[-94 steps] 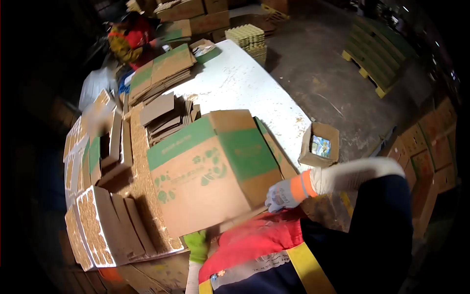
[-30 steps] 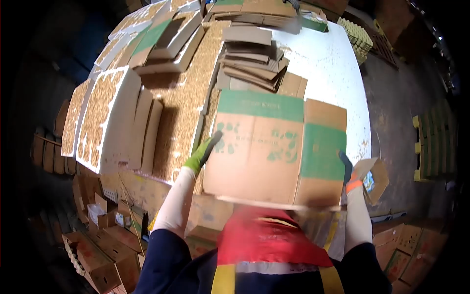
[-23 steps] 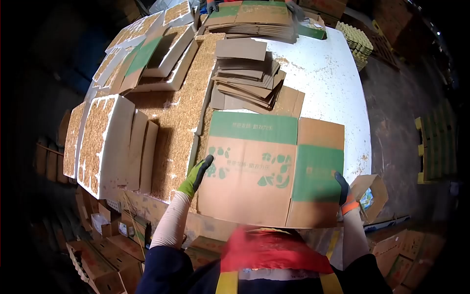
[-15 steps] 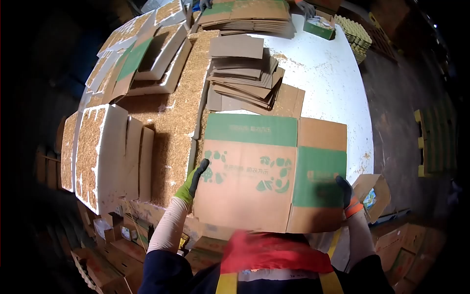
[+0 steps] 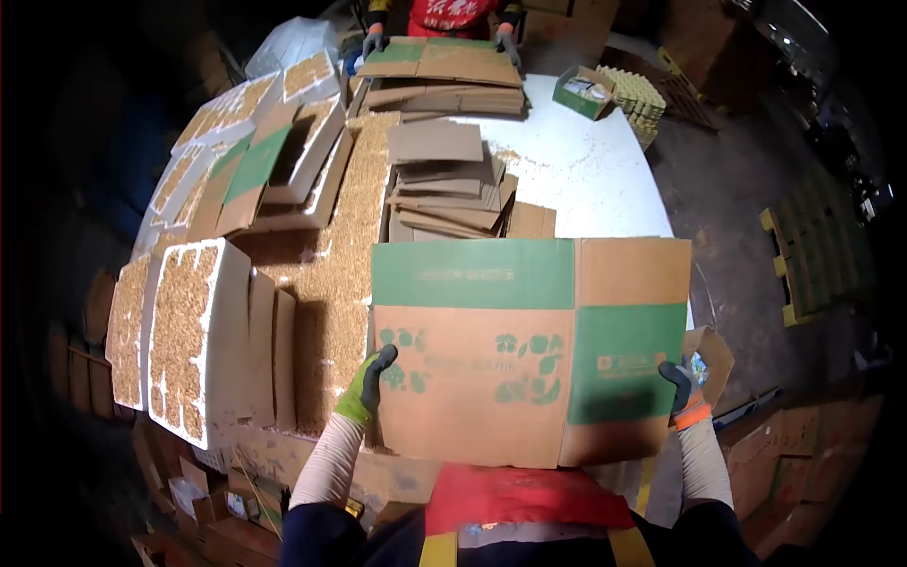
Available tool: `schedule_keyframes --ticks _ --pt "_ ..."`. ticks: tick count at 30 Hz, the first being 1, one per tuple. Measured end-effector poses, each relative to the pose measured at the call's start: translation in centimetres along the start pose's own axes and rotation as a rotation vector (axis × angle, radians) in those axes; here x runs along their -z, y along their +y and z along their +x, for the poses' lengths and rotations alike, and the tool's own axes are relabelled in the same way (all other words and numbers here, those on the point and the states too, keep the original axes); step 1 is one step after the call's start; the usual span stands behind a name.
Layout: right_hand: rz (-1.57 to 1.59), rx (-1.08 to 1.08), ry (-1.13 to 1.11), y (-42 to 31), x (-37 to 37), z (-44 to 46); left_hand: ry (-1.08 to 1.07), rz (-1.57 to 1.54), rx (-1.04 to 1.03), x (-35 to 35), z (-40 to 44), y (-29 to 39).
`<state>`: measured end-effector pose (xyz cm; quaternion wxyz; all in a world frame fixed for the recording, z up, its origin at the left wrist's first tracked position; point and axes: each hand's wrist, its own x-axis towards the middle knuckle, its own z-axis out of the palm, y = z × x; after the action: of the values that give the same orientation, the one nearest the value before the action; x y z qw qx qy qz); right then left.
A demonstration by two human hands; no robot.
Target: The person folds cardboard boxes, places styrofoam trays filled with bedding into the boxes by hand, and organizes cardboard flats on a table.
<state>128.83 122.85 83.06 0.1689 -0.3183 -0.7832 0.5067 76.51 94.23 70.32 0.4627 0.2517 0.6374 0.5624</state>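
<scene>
A flattened cardboard carton (image 5: 472,406) with green bands and green fruit prints is held up in front of my body. My left hand (image 5: 367,386), in a green and dark glove, grips its left edge with the thumb across the front. On the carton's right edge, my right hand (image 5: 683,392) in a dark glove with an orange cuff closes the same way. The fingers behind the carton are hidden. Just beyond the carton's top edge lies an uneven stack of cardboard pieces (image 5: 435,146) on the table.
A person's gloved hands (image 5: 507,42) rest at another pile of flat cartons (image 5: 444,99) across the white table (image 5: 605,180). White foam boxes (image 5: 194,331) stand at the left. Egg trays (image 5: 635,99) and a small green box (image 5: 584,92) sit at the far right. A pallet (image 5: 822,246) lies beyond.
The carton is raised and tilted more toward me, both hands still at its edges. My view has shifted up, so the co-worker's torso and both their hands now show.
</scene>
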Motion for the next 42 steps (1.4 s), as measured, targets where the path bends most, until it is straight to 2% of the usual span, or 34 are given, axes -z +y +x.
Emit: schedule_keyframes --ticks 2,3,5,6,8,9,11,15,16,18,19,21,22,24,28,30,31,34,35,36,39,41,42 --pt "-0.925 0.31 -0.109 -0.6 1.2 -0.3 -0.058 -0.051 -0.006 2.1 1.4 1.6" --pt "-0.04 0.184 -0.05 0.3 1.5 -0.1 -0.111 -0.124 -0.033 3.8 2.6 1.4" --pt "0.292 -0.048 -0.048 -0.9 3.4 0.5 -0.154 -0.192 -0.078 0.8 0.5 9.5" --pt "0.308 -0.121 -0.057 -1.1 3.9 1.1 -0.177 -0.227 -0.1 -0.7 -0.6 13.6" --pt "0.306 -0.247 -0.085 0.3 3.5 2.4 -0.337 0.159 -0.111 1.8 0.5 12.0" --pt "0.304 -0.294 -0.095 1.4 2.6 2.8 -0.33 0.292 0.092 2.8 0.1 10.2" --pt "0.303 -0.344 -0.12 3.0 1.4 3.0 -0.36 0.176 0.301 2.8 -0.4 8.5" --pt "0.328 -0.382 -0.139 3.3 1.0 3.7 -0.527 0.48 0.204 3.5 1.0 6.3" --pt "0.335 -0.386 -0.152 3.2 0.9 3.8 -0.498 0.725 -0.047 3.0 1.3 6.5" --pt "0.328 -0.393 -0.167 3.2 0.7 4.2 -0.413 0.949 -0.302 2.5 1.2 7.1" --pt "0.33 -0.399 -0.175 3.4 0.6 4.4 -0.398 0.948 -0.303 2.3 0.7 7.0" --pt "0.328 -0.403 -0.195 3.2 0.5 4.7 -0.406 0.93 -0.445 2.1 0.1 7.0" --pt "0.329 -0.406 -0.202 3.2 0.4 4.8 -0.322 1.008 -0.561 1.6 -0.3 7.1" --pt "0.327 -0.414 -0.221 3.1 0.2 5.0 -0.227 0.986 -0.527 1.1 -1.3 7.3" --pt "0.325 -0.431 -0.238 3.1 -0.1 5.6 -0.251 0.888 -0.426 1.3 -1.0 7.3" --pt "0.333 -0.429 -0.257 3.2 -0.3 6.0 -0.23 0.91 -0.464 1.7 -0.7 6.3" --pt "0.339 -0.432 -0.257 3.4 -0.4 6.2 -0.318 1.046 -0.375 1.7 -0.8 6.8" --pt "0.369 -0.45 -0.244 4.0 -0.2 5.5 -0.243 1.103 -0.413 1.2 -2.5 6.0" --pt "0.384 -0.469 -0.227 4.1 0.0 5.0 -0.334 0.949 -0.29 1.0 -3.4 6.7" --pt "0.397 -0.47 -0.221 4.1 0.1 4.7 -0.359 0.868 -0.259 1.5 -3.6 6.2" --pt "0.401 -0.477 -0.214 4.2 0.5 4.4 -0.377 1.233 -0.444 2.0 -3.6 5.8" --pt "0.382 -0.451 -0.232 4.0 0.6 4.3 -0.378 0.912 -0.164 2.1 -2.1 5.2" --pt "0.364 -0.434 -0.247 3.8 0.8 4.2 -0.345 0.738 -0.075 0.9 -3.1 7.8"
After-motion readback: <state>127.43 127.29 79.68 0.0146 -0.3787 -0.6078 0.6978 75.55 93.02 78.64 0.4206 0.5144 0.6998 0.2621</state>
